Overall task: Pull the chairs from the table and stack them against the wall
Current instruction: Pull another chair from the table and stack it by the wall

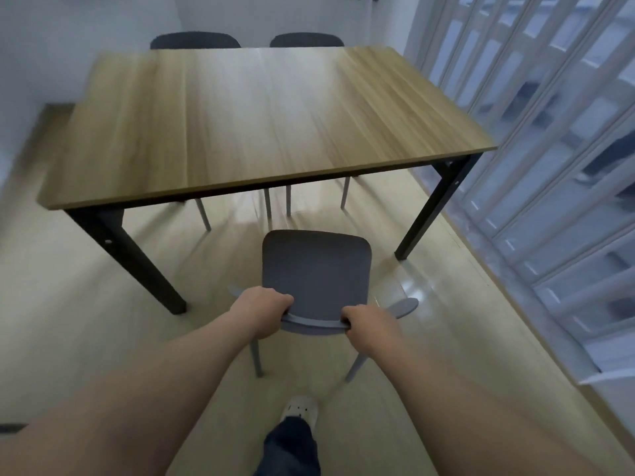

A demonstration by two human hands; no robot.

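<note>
Grey chair (316,269): clear of the wooden table (254,121), standing on the pale floor (86,304) before the person.
Left hand (263,310): fingers wrapped closed over the backrest rail.
Right hand (369,326): likewise clenched on the rail.
Far chairs (196,41): two backs visible beyond the table, tucked in.
Task stage: probably first chair withdrawn; none seen stacked.
Risk: chair legs may catch the black table leg (433,207) or the shoe (299,408) if swung carelessly.

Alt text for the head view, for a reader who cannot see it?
Both hands, left hand and right hand, grip the backrest of a grey chair already clear of a wooden table. Two dark chairs remain tucked in at the far side, by the wall.
</note>
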